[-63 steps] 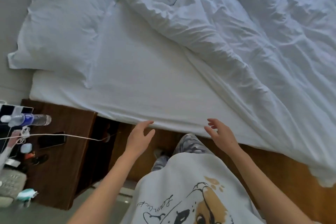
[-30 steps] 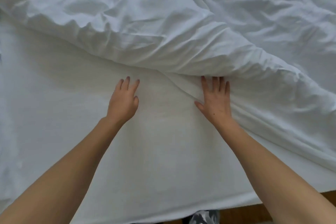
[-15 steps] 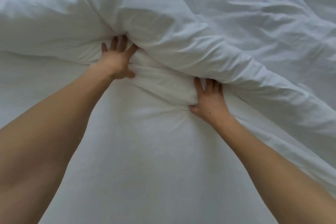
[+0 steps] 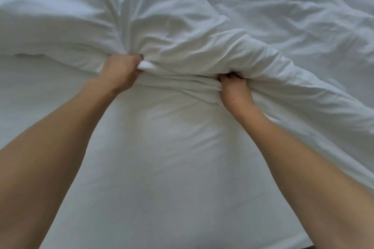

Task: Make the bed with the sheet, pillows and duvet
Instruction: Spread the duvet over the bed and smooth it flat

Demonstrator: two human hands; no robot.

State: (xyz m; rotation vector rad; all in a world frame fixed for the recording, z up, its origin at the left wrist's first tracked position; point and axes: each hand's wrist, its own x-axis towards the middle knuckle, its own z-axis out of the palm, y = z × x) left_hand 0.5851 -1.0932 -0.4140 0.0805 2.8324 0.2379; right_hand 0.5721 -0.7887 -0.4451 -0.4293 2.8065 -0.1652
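- The white duvet (image 4: 202,16) lies crumpled across the far half of the bed, its near edge bunched into a thick fold running between the two hands.
- The white sheet (image 4: 166,157) lies fairly flat over the near half, creased faintly below that fold.
- The left hand (image 4: 119,70) is curled tight round the duvet's edge.
- The right hand (image 4: 234,91) likewise grips the fold, fingers buried in the cloth.

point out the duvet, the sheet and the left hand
duvet (image 4: 192,26), head view, crumpled top surface.
sheet (image 4: 162,168), head view, bare flat part between the forearms.
left hand (image 4: 119,70), head view, back of the hand gripping the duvet's edge.
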